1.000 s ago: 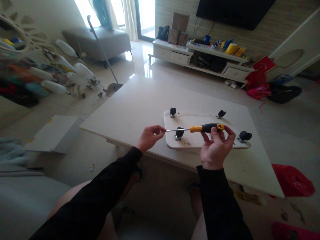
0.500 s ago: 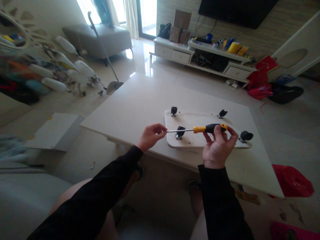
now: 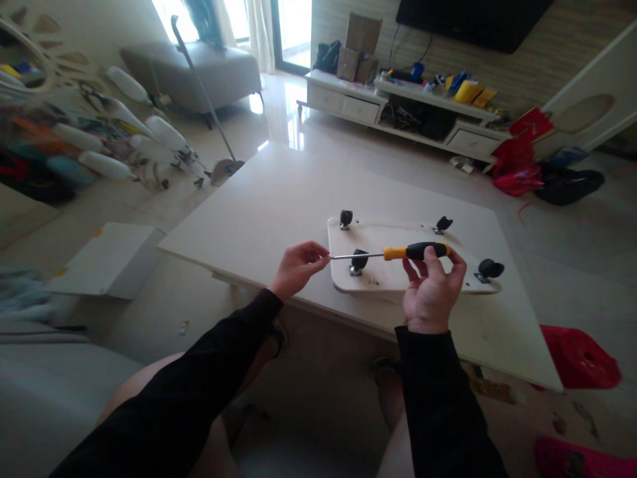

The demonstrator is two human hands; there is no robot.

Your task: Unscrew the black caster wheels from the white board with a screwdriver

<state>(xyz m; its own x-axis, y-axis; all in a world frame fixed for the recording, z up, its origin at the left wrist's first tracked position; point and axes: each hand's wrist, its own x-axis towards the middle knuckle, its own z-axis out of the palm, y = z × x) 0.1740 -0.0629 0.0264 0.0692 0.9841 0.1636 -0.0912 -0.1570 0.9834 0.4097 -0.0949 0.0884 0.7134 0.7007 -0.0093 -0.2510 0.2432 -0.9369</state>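
My right hand (image 3: 432, 292) holds a screwdriver (image 3: 393, 252) by its black and orange handle, the shaft lying level and pointing left. My left hand (image 3: 298, 265) pinches the tip of the metal shaft between thumb and fingers. Both hands hover over the near edge of a pale table (image 3: 279, 206). Just behind them lies a white board (image 3: 398, 262) turned upside down, with black caster wheels at its corners; the near left caster (image 3: 356, 261) sits right behind the shaft.
A red bag (image 3: 577, 355) lies on the floor at the table's right corner. A white box (image 3: 107, 259) sits on the floor to the left. A mop (image 3: 209, 113), a grey sofa and a cluttered TV stand (image 3: 408, 109) stand farther back.
Both hands and the screwdriver have stayed almost in place; the view shifted slightly and the screwdriver rose a little.
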